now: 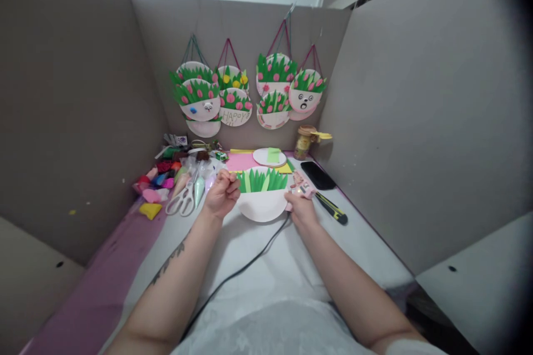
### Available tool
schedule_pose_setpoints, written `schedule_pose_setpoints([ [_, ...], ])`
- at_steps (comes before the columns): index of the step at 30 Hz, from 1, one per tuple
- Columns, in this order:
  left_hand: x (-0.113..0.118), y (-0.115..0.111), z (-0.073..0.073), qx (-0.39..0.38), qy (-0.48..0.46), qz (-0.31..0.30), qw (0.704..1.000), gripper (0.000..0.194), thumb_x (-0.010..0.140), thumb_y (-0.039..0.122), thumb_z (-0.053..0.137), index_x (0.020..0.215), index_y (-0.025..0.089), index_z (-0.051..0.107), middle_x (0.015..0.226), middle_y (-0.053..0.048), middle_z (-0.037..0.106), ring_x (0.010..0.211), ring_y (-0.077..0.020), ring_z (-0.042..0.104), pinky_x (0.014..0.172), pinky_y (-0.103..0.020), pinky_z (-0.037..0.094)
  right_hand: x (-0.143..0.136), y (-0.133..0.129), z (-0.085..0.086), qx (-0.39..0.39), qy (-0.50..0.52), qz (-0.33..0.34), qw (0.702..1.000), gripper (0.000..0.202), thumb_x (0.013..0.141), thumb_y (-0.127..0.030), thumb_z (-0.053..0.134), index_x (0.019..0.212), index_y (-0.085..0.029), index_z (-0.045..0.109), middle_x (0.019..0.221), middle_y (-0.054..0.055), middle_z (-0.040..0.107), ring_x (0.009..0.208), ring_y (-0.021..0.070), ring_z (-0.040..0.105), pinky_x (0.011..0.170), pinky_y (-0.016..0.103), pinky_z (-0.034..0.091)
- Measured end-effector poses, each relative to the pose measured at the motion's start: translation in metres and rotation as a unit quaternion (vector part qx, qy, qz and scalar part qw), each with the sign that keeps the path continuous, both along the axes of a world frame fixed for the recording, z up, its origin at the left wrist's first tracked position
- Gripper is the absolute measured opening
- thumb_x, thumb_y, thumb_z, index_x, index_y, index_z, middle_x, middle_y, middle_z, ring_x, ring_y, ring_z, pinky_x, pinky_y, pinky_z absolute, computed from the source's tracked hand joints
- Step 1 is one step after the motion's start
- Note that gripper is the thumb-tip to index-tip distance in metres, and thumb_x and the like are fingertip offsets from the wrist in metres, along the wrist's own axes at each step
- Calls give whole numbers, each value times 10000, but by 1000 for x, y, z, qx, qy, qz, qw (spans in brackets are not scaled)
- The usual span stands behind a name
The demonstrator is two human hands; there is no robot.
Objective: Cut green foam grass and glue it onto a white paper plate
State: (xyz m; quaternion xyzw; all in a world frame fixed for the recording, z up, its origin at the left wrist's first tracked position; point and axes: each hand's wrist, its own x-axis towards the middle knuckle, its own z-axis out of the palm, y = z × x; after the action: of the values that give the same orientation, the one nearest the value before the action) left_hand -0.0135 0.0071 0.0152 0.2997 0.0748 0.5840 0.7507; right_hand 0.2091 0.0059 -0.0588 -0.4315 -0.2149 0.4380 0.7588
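A white paper plate pocket [263, 206] with green paper grass [262, 181] standing up out of it is held above the table. My right hand [303, 209] is closed on the plate's right edge. Beside and behind that hand is a pinkish patterned object [302, 184], partly hidden, and a black cable [245, 269] runs from near the hand toward my body. My left hand [222, 195] is raised at the plate's left side with its fingers curled together. Whatever may be between those fingers is hidden.
White-handled scissors [181, 199], piping bags and colourful clay packets [152, 195] lie to the left. On the right are a utility knife [332, 208], a black phone [317, 175] and a brown-lidded cup [305, 141]. Decorated plates [272, 116] hang on the grey partition behind.
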Motion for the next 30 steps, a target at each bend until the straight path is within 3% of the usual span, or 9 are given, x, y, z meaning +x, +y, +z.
schedule_pose_setpoints([
  [7,4,-8,4,-6,17,5,1000,302,758,247,779,730,189,483,664,53,377,501,-41,297,408,-108,236,3,4,-7,17,-13,12,1000,466,416,-134,773,847,-180,602,742,-33,653,687,158,635,628,278,537],
  [12,5,-11,6,-22,25,-11,999,241,850,250,676,739,187,472,779,17,468,567,-50,365,438,-125,286,4,4,-8,12,-14,13,1000,461,416,-134,775,842,-182,604,736,-35,651,684,163,636,624,284,541],
  [21,5,-17,7,-1,6,-28,1000,324,808,249,720,710,193,416,710,35,376,508,-50,265,424,-136,247,-2,-4,5,-18,9,22,1000,450,379,-130,779,790,-176,603,638,-33,646,596,168,624,567,290,536],
  [30,6,-22,7,0,13,-12,1000,362,840,340,686,691,200,388,637,42,267,487,-70,243,415,-152,224,-3,-3,4,-10,5,16,1000,438,385,-126,768,786,-181,598,642,-35,641,586,172,627,553,292,532],
])
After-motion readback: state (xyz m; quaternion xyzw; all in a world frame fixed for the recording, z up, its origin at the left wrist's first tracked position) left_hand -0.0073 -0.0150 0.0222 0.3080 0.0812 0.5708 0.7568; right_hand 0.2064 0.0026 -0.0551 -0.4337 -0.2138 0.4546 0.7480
